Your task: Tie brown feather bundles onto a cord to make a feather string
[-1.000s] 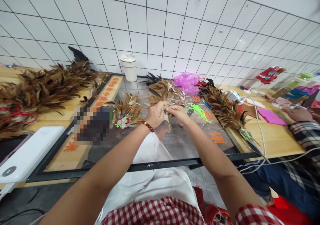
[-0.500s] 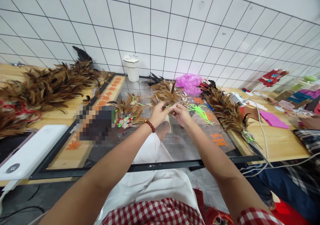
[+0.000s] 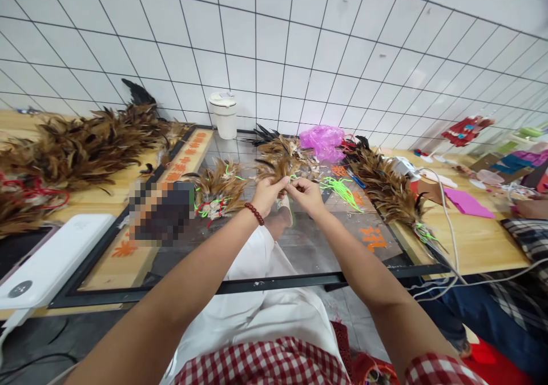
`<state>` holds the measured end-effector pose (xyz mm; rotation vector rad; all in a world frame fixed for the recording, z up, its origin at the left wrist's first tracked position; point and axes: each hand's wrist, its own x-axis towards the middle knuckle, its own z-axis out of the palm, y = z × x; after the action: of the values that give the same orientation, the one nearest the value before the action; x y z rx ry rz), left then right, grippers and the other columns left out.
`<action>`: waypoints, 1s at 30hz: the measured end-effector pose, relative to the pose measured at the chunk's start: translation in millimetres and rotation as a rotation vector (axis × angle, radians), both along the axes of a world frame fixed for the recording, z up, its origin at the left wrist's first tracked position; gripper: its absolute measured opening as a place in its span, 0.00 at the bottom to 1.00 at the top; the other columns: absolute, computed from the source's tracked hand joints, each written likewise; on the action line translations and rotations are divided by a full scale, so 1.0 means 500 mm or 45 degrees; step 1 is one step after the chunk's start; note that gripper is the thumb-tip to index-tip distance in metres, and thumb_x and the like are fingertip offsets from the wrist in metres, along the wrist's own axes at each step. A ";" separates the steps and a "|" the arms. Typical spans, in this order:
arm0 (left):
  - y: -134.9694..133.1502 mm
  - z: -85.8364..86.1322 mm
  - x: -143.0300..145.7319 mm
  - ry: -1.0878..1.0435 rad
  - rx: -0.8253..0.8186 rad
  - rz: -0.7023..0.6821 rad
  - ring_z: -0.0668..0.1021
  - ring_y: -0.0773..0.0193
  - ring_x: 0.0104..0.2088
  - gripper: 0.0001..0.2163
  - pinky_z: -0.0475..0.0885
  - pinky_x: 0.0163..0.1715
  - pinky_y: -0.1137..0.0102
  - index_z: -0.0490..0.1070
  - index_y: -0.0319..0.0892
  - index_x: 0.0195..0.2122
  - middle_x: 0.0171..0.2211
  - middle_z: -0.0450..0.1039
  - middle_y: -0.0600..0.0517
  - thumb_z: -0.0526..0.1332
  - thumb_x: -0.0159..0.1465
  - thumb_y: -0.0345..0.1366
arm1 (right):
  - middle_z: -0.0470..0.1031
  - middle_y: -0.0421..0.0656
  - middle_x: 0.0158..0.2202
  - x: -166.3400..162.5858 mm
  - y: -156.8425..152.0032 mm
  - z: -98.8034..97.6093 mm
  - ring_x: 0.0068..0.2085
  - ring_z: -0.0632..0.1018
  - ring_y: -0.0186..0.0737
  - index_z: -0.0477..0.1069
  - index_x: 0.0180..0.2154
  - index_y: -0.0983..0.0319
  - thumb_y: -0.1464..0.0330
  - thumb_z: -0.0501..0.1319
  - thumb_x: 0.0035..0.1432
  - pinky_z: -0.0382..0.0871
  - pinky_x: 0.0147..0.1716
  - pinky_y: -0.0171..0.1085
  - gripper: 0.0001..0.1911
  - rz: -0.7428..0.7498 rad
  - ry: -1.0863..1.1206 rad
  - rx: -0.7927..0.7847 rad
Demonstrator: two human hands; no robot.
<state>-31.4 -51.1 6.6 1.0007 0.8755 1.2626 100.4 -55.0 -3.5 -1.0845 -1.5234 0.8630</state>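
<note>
Head view: left hand (image 3: 266, 195) and right hand (image 3: 307, 194) pinch a green cord (image 3: 293, 176) over the middle of the black-framed glass surface (image 3: 315, 256), white lidded cup (image 3: 224, 119) and pink plastic bag (image 3: 321, 143) at its far edge, feather garland (image 3: 381, 179) along its right edge, white tiled wall (image 3: 274, 48) behind.

- You wear loose white trousers (image 3: 274, 316), creased across the lap.
- Your red-and-white checked shirt (image 3: 265, 367), in small even squares, shows at the near edge of the trousers.
- A matching sleeve (image 3: 440, 370), right of the trousers, ends above the elbow of your right arm (image 3: 363, 265).
- Beyond the trousers' lap, a bracelet (image 3: 254, 213) of round, dark red beads circles your left hand (image 3: 266, 195) at the wrist.
- Past the trousers' far end, your pale shoe (image 3: 283, 203) shows small.
</note>
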 end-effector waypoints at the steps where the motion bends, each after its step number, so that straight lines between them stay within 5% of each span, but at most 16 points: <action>1: 0.000 0.001 0.000 -0.059 -0.026 0.004 0.68 0.74 0.19 0.14 0.62 0.17 0.77 0.68 0.36 0.24 0.19 0.66 0.55 0.68 0.49 0.41 | 0.65 0.36 0.20 -0.001 -0.002 0.002 0.23 0.61 0.29 0.70 0.23 0.62 0.56 0.64 0.47 0.54 0.22 0.31 0.15 0.020 0.026 -0.018; 7: -0.005 0.011 -0.005 -0.150 -0.141 -0.080 0.68 0.75 0.18 0.12 0.61 0.15 0.78 0.70 0.36 0.28 0.21 0.68 0.54 0.69 0.50 0.39 | 0.65 0.34 0.22 -0.003 0.002 0.014 0.20 0.59 0.26 0.70 0.31 0.61 0.54 0.65 0.45 0.52 0.19 0.30 0.18 0.055 0.431 -0.245; 13: -0.008 0.012 -0.005 -0.143 -0.179 -0.171 0.69 0.75 0.18 0.14 0.60 0.14 0.79 0.70 0.36 0.28 0.22 0.68 0.53 0.69 0.49 0.41 | 0.60 0.33 0.16 0.002 0.012 0.003 0.20 0.58 0.27 0.73 0.27 0.62 0.57 0.68 0.41 0.52 0.20 0.31 0.16 0.020 0.441 -0.216; 17: -0.007 0.007 -0.008 -0.040 -0.230 -0.268 0.65 0.78 0.15 0.14 0.49 0.10 0.81 0.71 0.35 0.28 0.22 0.69 0.52 0.71 0.46 0.37 | 0.64 0.34 0.18 0.005 0.016 0.002 0.19 0.60 0.27 0.73 0.28 0.62 0.59 0.68 0.41 0.53 0.20 0.31 0.15 -0.060 0.503 -0.211; 21: -0.006 0.005 -0.010 0.109 -0.226 -0.219 0.58 0.80 0.12 0.12 0.44 0.10 0.80 0.70 0.35 0.23 0.17 0.65 0.54 0.70 0.48 0.37 | 0.64 0.34 0.20 0.006 0.019 0.000 0.19 0.60 0.27 0.72 0.28 0.61 0.59 0.67 0.40 0.52 0.19 0.31 0.14 -0.103 0.560 -0.271; 30: -0.017 0.008 0.010 0.393 -0.087 -0.067 0.60 0.76 0.11 0.08 0.51 0.10 0.78 0.69 0.37 0.17 0.12 0.63 0.55 0.67 0.48 0.31 | 0.62 0.34 0.20 0.018 0.034 0.007 0.20 0.59 0.27 0.63 0.24 0.61 0.61 0.64 0.46 0.54 0.20 0.30 0.13 -0.105 0.678 -0.145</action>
<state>-26.4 -59.6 10.5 1.1748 1.1143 1.0419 109.5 -38.1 -0.1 -0.8961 -0.9903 1.0875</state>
